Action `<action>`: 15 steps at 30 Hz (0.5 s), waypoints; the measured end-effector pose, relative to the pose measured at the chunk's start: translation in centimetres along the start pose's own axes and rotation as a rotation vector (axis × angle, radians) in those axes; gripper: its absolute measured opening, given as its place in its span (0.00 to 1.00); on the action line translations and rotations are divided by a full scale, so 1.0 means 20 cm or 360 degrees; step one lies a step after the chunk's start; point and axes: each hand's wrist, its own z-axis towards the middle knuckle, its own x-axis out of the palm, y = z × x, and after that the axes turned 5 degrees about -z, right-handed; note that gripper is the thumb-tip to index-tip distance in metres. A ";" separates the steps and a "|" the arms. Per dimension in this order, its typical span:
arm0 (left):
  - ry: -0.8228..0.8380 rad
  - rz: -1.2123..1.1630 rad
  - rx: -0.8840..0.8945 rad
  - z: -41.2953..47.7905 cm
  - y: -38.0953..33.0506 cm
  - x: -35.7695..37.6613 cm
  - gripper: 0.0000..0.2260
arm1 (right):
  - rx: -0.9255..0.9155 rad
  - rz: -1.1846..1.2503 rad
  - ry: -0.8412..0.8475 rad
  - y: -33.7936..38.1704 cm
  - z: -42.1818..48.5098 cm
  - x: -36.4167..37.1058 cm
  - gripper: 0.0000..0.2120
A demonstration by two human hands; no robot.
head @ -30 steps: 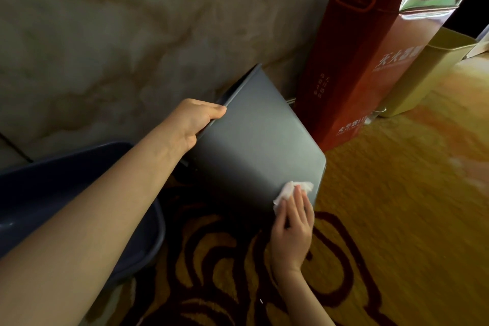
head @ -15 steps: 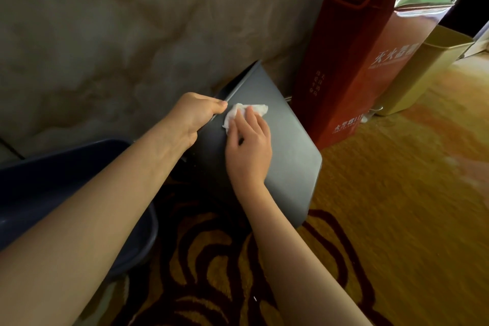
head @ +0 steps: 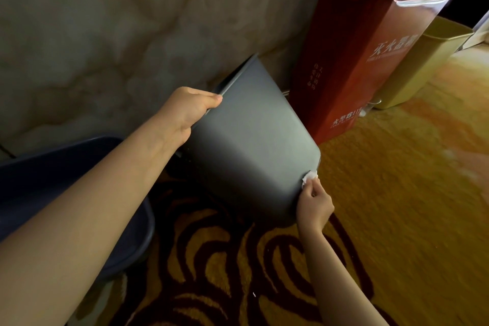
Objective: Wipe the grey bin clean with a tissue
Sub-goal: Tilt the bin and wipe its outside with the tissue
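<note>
The grey bin (head: 251, 137) is tilted with its mouth toward the wall and its flat side facing me. My left hand (head: 189, 108) grips its rim at the upper left. My right hand (head: 315, 206) pinches a small white tissue (head: 310, 177) and presses it on the bin's lower right corner, near the base edge. The inside of the bin is hidden.
A dark blue tub (head: 66, 193) lies at the left under my left arm. A tall red box (head: 352, 55) stands right behind the bin, with a yellow-green bin (head: 420, 69) beyond it. A marble wall (head: 105, 34) is behind; patterned carpet (head: 397, 193) covers the floor.
My right hand has swept the tissue from the bin's upper edge near my left hand down to the lower right corner. My left hand keeps its grip on the rim.
</note>
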 end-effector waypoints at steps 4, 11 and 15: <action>0.0155 0.0065 0.0003 0.00 -0.01 -0.01 0.16 | 0.0061 0.0020 -0.0006 0.02 0.02 -0.01 0.15; 0.0843 0.0698 -0.0090 -0.02 -0.01 -0.22 0.24 | 0.0033 -0.0018 -0.0076 0.00 -0.01 -0.03 0.12; 0.1243 0.0661 -0.0110 -0.04 0.06 -0.35 0.24 | 0.0067 -0.0043 -0.0057 0.02 0.00 -0.03 0.13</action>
